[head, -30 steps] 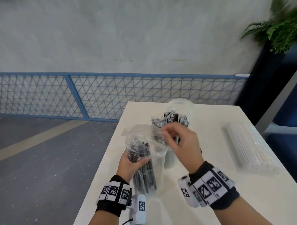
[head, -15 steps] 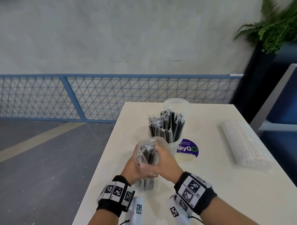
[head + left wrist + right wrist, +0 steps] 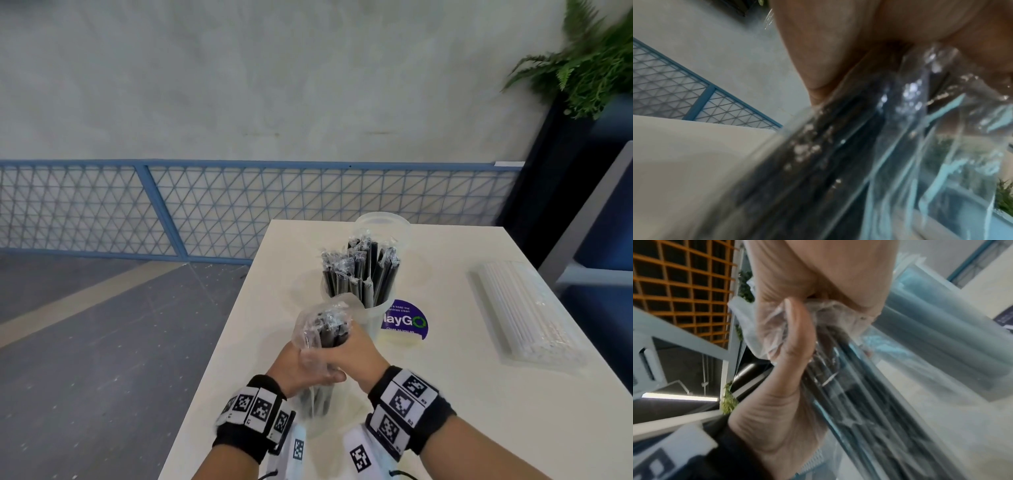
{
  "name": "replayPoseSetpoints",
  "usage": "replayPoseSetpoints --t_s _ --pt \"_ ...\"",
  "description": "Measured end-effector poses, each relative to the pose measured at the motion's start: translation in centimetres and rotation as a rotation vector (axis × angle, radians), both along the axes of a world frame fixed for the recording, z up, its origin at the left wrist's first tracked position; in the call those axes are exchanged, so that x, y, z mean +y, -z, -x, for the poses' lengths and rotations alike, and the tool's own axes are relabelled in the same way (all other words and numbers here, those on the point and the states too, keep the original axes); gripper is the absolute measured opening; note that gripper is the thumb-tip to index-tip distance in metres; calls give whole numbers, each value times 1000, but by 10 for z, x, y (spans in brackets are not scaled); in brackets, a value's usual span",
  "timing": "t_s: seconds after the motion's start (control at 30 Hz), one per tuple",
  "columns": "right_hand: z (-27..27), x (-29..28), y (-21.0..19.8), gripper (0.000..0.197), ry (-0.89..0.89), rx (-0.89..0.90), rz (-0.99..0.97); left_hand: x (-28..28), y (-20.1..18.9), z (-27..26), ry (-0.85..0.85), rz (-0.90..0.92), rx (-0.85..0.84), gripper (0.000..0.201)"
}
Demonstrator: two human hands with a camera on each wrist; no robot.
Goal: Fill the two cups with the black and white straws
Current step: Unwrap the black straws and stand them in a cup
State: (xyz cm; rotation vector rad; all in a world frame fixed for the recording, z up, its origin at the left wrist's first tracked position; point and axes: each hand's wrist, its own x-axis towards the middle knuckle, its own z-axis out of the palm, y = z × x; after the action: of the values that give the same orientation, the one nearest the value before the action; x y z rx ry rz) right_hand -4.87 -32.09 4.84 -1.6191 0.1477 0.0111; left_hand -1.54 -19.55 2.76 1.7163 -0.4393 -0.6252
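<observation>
Both hands hold a clear plastic bag of black straws (image 3: 325, 332) upright near the table's front left. My left hand (image 3: 301, 368) wraps the bag's middle from the left; my right hand (image 3: 356, 353) grips it from the right, higher up. The wrist views show blurred black straws (image 3: 838, 162) in crinkled plastic (image 3: 849, 386) under curled fingers. Just behind stands a clear cup (image 3: 376, 308) packed with wrapped black straws (image 3: 359, 270). A second clear cup (image 3: 383, 226), apparently with no straws in it, stands farther back. A pack of white straws (image 3: 524, 308) lies at the right.
A purple round sticker (image 3: 406, 320) lies on the white table (image 3: 445, 394) beside the filled cup. The table's left edge drops to a grey floor. A blue mesh fence (image 3: 205, 209) runs behind, and a dark planter with a fern (image 3: 589, 68) stands at the back right.
My right hand came down from above the filled cup and took hold of the bag beside the left hand. The bag has been squeezed narrower and stands more upright.
</observation>
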Motion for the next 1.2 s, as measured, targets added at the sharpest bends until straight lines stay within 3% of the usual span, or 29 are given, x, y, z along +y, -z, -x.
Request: replayPoseSetpoints --t_s 0.1,0.17,0.23,0.33,0.43,0.53,0.67,0.73,0.83,1.0,1.13,1.2 --pt "3 -5 -10 44 -45 9 -115 -1 0 -2 -17 6 -7 33" --pt "2 -9 -21 45 -38 -44 -196 -1 1 -3 -52 2 -42 30" --pt "-3 -17 -33 45 26 -97 -271 -2 3 -2 -56 -20 -52 25" --pt "-9 -29 -56 21 121 -188 -416 -1 7 4 -75 -66 -17 16" --pt "-13 -40 -71 19 237 -246 -502 1 10 4 -80 -45 -26 12" --pt "-10 -40 -74 23 299 -321 -458 1 5 1 -98 -13 -45 10" --pt "2 -22 -56 48 316 -325 -285 -4 2 2 -116 21 -60 13" --pt "6 -13 -50 40 382 -285 -234 -7 2 4 -95 24 -57 13" --pt "1 -20 -57 24 471 -270 -307 -10 6 5 -134 19 -40 12" --pt "-11 -52 -90 20 530 -331 -513 -7 17 -2 -319 85 37 28" --pt "-23 -73 -110 17 595 -423 -504 0 21 -1 -421 231 27 40" --pt "-28 -79 -116 18 617 -460 -459 3 22 -1 -467 295 13 36"
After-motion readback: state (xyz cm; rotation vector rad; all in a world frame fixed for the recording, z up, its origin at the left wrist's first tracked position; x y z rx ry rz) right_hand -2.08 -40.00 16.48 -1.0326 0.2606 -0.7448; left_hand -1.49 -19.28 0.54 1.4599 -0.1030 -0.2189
